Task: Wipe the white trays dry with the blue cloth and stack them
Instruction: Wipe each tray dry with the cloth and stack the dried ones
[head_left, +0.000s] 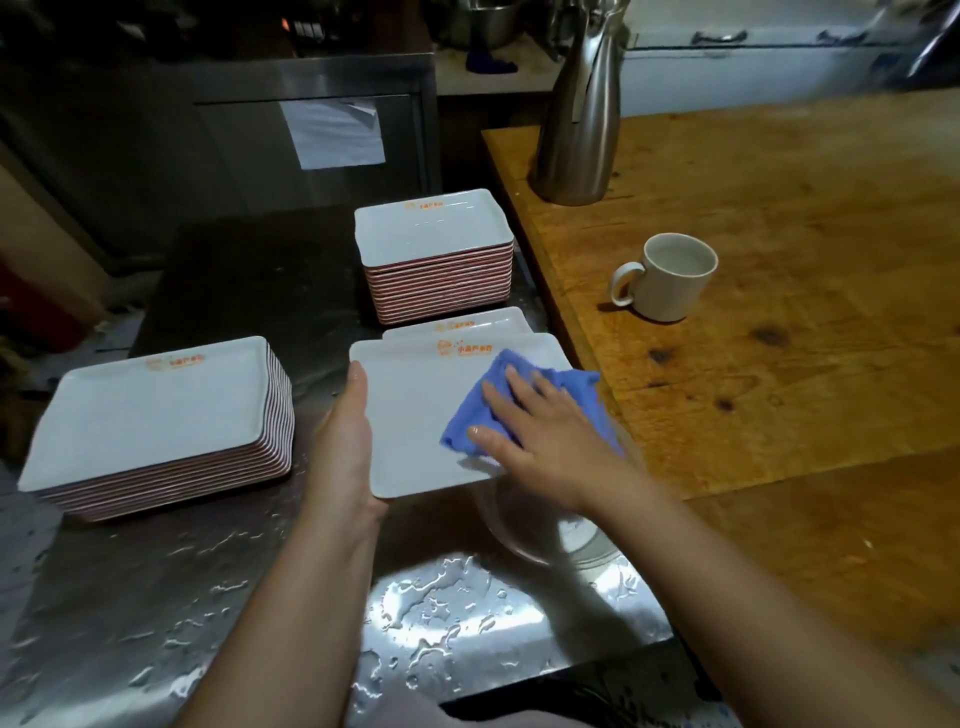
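A white tray (415, 415) with an orange logo is lifted above the wet steel counter. My left hand (345, 436) holds its left edge, thumb along the rim. With fingers spread flat, my right hand (540, 436) presses the blue cloth (478, 421) onto the tray's right half. Just behind it lies another white tray (467, 323), mostly hidden. A tall stack of white trays (436, 249) stands farther back. At the left sits a second stack (156, 421).
The steel counter (208, 597) is covered with water drops. A clear glass bowl (550, 535) sits under my right wrist. On the wooden table (779, 364) to the right stand a white mug (670, 275) and a steel jug (582, 114).
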